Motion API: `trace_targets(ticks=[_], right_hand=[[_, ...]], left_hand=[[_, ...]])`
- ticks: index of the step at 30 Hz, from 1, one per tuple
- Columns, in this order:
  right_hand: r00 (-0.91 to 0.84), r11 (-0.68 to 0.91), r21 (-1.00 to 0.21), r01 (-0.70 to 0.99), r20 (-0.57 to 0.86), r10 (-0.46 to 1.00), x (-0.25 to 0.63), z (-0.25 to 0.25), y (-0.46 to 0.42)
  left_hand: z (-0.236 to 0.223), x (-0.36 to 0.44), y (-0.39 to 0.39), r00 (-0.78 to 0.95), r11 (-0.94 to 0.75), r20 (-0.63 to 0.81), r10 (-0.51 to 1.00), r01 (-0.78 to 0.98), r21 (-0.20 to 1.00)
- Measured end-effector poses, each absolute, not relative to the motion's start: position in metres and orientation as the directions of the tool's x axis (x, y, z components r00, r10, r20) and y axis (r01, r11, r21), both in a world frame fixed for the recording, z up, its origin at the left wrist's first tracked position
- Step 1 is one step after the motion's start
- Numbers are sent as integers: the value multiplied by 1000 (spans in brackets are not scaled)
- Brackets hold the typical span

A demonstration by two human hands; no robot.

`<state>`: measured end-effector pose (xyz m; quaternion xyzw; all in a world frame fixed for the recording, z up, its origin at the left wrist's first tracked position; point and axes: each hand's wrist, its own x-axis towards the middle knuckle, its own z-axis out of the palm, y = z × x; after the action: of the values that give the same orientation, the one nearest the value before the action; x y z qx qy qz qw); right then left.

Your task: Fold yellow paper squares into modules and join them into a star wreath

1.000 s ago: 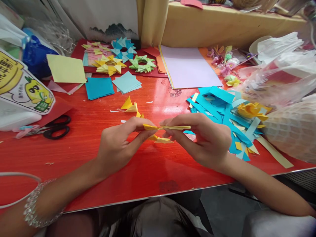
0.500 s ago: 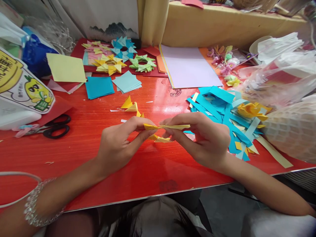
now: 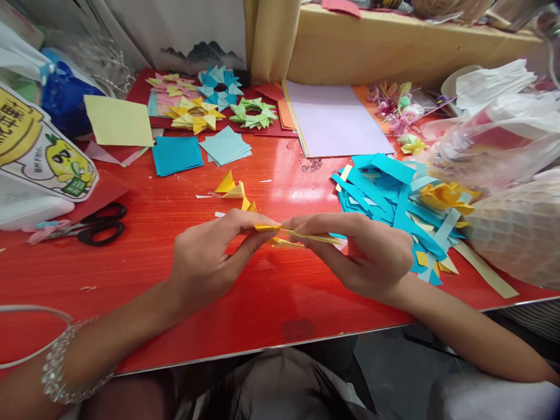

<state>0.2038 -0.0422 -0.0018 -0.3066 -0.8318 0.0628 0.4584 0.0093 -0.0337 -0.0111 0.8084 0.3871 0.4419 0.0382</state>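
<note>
Above the red table, both my hands pinch a folded yellow paper piece [image 3: 321,237], seen nearly edge-on. My left hand [image 3: 214,251] is closed on its darker yellow end, thumb below and fingers above. My right hand [image 3: 359,251] is closed on the paler part, which runs out to the right between thumb and fingers. Just behind and below the fingers, more joined yellow folded units [image 3: 286,242] show, partly hidden by the hands. A chain of yellow folded points [image 3: 234,189] extends up and left from there.
Finished paper rings [image 3: 252,112] lie at the back. Blue squares [image 3: 177,155] and pale blue squares [image 3: 227,144] are stacked before them. Scissors [image 3: 102,224] rest at left. Blue paper strips [image 3: 389,192] are heaped at right, beside a plastic bag [image 3: 490,140]. Purple sheets [image 3: 336,116] lie behind.
The paper's right end has tilted down, and my right hand's fingers have shifted right along it. My left hand keeps its pinch almost in place.
</note>
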Motion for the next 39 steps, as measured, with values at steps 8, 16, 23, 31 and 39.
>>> trace_targets(ticks=[8, 16, 23, 31, 39], right_hand=[[-331, 772, -467, 430, 714, 617, 203, -3, -42], [-300, 687, -658, 308, 618, 727, 201, -4, -42], [-313, 547, -826, 136, 488, 815, 198, -5, -39], [-286, 628, -724, 287, 561, 777, 199, -2, -42], [-301, 654, -692, 306, 582, 756, 199, -2, -43]], left_hand=[[-13, 7, -34, 344, -725, 694, 632, 581, 371], [-12, 8, -36, 360, -706, 659, 661, 596, 383], [-11, 8, -37, 384, -712, 645, 661, 593, 376], [-11, 9, -36, 382, -719, 657, 649, 590, 367], [-11, 8, -37, 383, -713, 650, 656, 596, 369]])
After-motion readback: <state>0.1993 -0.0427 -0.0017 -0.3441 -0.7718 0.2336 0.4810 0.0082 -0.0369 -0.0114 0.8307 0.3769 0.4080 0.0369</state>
